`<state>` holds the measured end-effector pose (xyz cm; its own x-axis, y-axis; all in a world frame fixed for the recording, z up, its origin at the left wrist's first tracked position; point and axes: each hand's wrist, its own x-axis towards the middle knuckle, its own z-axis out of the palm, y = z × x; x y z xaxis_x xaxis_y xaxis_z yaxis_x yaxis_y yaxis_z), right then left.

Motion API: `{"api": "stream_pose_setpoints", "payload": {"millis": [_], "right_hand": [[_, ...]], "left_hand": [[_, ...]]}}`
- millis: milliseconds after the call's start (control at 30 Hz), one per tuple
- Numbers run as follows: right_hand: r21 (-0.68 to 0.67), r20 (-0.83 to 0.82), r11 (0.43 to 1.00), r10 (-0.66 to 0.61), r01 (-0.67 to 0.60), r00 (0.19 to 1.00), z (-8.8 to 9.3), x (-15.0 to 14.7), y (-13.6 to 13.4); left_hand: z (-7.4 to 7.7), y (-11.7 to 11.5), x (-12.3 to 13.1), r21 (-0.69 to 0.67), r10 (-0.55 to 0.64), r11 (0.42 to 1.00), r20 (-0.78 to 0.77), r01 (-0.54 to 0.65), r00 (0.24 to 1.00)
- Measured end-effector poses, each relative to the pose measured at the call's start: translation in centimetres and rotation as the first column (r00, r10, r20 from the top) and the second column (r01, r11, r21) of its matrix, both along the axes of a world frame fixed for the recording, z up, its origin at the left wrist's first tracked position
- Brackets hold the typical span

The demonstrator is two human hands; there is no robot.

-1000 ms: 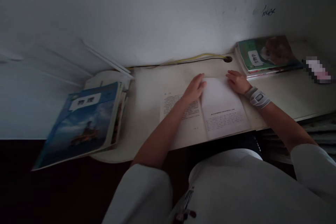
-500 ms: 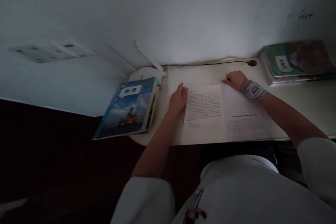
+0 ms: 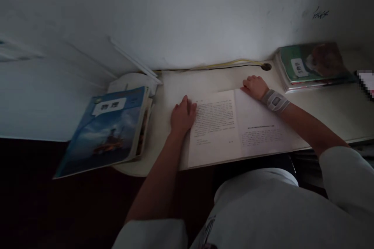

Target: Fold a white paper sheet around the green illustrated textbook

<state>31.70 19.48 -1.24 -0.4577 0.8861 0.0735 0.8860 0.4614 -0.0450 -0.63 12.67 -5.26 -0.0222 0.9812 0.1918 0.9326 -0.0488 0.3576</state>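
Resting flat with fingers (image 3: pixel 187 105) loosely together, the left hand (image 3: pixel 181 116) presses the outer edge of the open book (image 3: pixel 233 126), whose printed left page lies just to its right. The right hand (image 3: pixel 255 86), fingers curled and holding nothing, sits on the far corner of the right page. The book's spine runs away from the body across the tabletop (image 3: pixel 204 81); both hands touch it. A blue textbook (image 3: pixel 106 130) lies well apart, left.
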Motion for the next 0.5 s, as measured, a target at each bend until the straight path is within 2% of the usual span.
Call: {"api": "stream_pose_setpoints", "payload": {"millis": [67,133,167,200,267,333,367,433,500], "right_hand": [[-0.016,-0.179,0.996,-0.088,0.086,0.98,0.4,1.9,-1.2],[-0.132,-0.395,0.977,-0.207,0.167,0.895,0.8,4.6,-3.2],[-0.234,-0.505,0.954,-0.284,0.187,0.815,1.0,6.0,-4.4],[-0.359,-0.605,0.916,-0.376,0.181,0.702,1.2,7.4,-5.6],[-0.566,-0.727,0.822,-0.537,0.069,0.428,1.7,9.7,-8.1],[-0.683,-0.721,0.728,-0.658,-0.064,0.217,2.1,10.9,-10.0],[-0.714,-0.7,0.691,-0.699,-0.115,0.148,2.3,11.2,-10.6],[-0.75,-0.654,0.634,-0.754,-0.191,0.063,2.7,11.0,-11.3],[-0.768,-0.614,0.586,-0.789,-0.259,0.034,2.8,10.3,-11.4]], "left_hand": [[0.0,-0.1,0.0,0.0,-0.008,1.0,-0.014,0.008,1.0],[0.1,-0.3,0.1,-0.009,-0.035,0.999,-0.028,0.035,0.999],[0.1,-0.3,0.1,-0.013,-0.055,0.998,-0.04,0.054,0.998],[0.1,-0.3,0.2,-0.016,-0.076,0.997,-0.055,0.075,0.996],[0.3,-0.3,0.3,-0.03,-0.11,0.994,-0.092,0.107,0.99],[0.6,-0.2,0.5,-0.048,-0.115,0.993,-0.132,0.109,0.985],[0.8,-0.3,0.7,-0.056,-0.109,0.993,-0.152,0.101,0.982],[1.1,-0.6,1.2,-0.059,-0.088,0.995,-0.176,0.079,0.98],[1.2,-1.4,1.9,-0.079,-0.087,0.994,-0.153,0.076,0.984]]}}
